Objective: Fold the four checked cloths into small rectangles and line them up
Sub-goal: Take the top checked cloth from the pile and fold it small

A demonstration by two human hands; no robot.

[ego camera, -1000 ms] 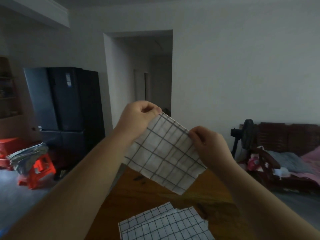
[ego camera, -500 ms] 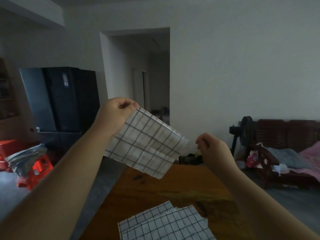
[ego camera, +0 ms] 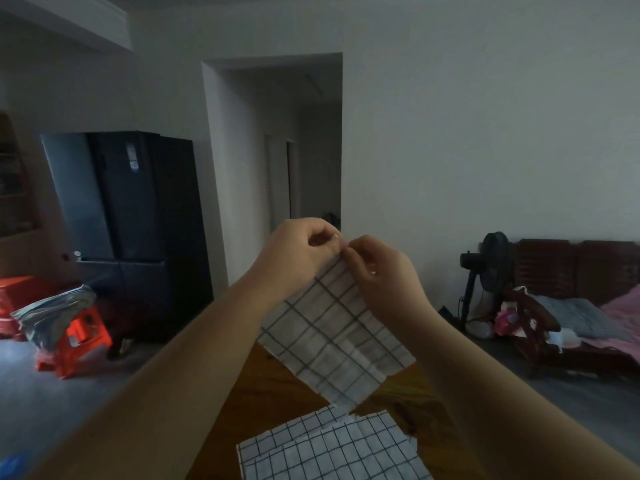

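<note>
Two hands, your left hand [ego camera: 298, 252] and right hand [ego camera: 377, 268], meet; their fingers [ego camera: 341, 242] pinch the checked cloth [ego camera: 332, 337] hanging below, aligning corners.

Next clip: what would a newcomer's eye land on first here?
Both hands, left hand and right hand, meet at centre frame, pinching the top of a checked cloth that hangs above the wooden table. More checked cloths lie flat at the bottom edge.

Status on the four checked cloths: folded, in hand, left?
Done: no finished rectangle or line-up shows. In hand: left hand and right hand pinch one raised cloth at its top. Left: flat cloths overlapping on the wooden table; count unclear.
</note>
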